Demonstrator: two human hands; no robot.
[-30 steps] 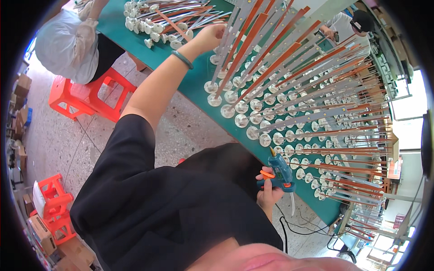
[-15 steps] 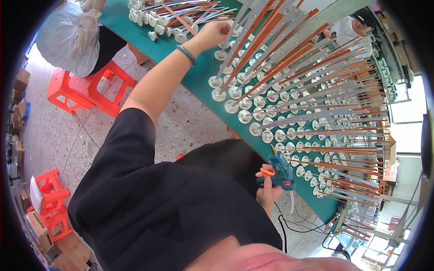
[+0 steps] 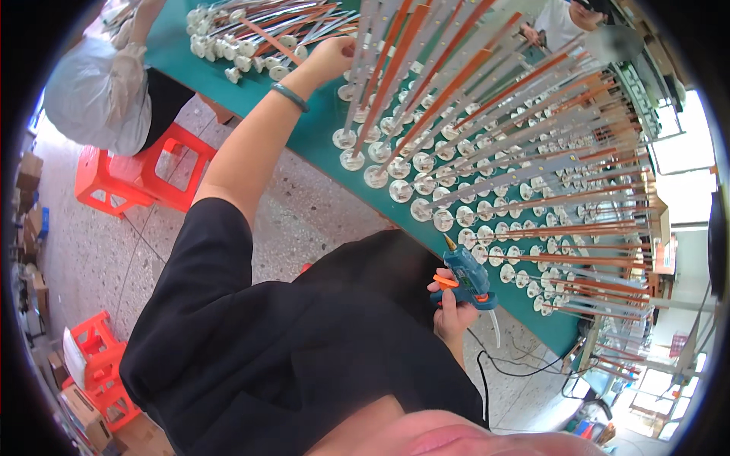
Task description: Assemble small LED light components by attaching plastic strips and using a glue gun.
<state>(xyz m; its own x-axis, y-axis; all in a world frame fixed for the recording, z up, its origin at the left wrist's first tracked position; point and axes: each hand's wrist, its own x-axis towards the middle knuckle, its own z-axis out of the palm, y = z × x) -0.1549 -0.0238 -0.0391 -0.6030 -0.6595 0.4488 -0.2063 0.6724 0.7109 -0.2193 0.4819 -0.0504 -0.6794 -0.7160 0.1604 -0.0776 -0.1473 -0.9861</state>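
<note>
My left hand (image 3: 333, 56) reaches far over the green table (image 3: 315, 133) and grips one of the upright grey rods (image 3: 363, 72) that stand on white round bases. A green bangle (image 3: 290, 96) circles that wrist. My right hand (image 3: 453, 311) stays close to my body at the table's near edge and holds a blue glue gun (image 3: 466, 274) with an orange trigger, its nozzle pointing up toward the table. Rows of orange and grey rods (image 3: 517, 144) on white bases fill the table in front of me.
A pile of loose white-based rods (image 3: 251, 34) lies at the table's far left. A person in a light hooded top (image 3: 99, 91) sits on a red plastic stool (image 3: 141, 178). More red stools (image 3: 103, 365) and cardboard boxes stand on the floor. A black cable (image 3: 525, 365) trails under the table.
My left hand has stayed on the rod by the far rows. The view has shifted slightly, with the glue gun still in my right hand near my body.
</note>
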